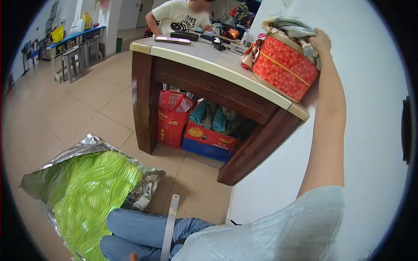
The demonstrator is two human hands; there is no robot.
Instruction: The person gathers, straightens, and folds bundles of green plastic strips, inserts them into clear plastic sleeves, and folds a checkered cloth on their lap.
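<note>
My right hand [321,42] is stretched up to the top of a red drum-shaped box [285,65] with a triangle pattern and gold trim. Its fingers are curled on the grey-green cloth [292,27] heaped over the box's rim; part of the grip is hidden. Of my left hand [133,256], only a blurred bit shows at the bottom edge, near my knees. A steel ruler [170,226] lies across my lap. Beside my legs, an open silver foil bag [89,141] holds a mass of bright green plastic strands [93,191].
The box stands at the near corner of a wooden table [209,65] against a white wall [370,87]. A phone [173,40] lies on it. Underneath are a red bag [173,119] and a carton [209,139] of rolled cloths. Another person [180,17] sits behind the table.
</note>
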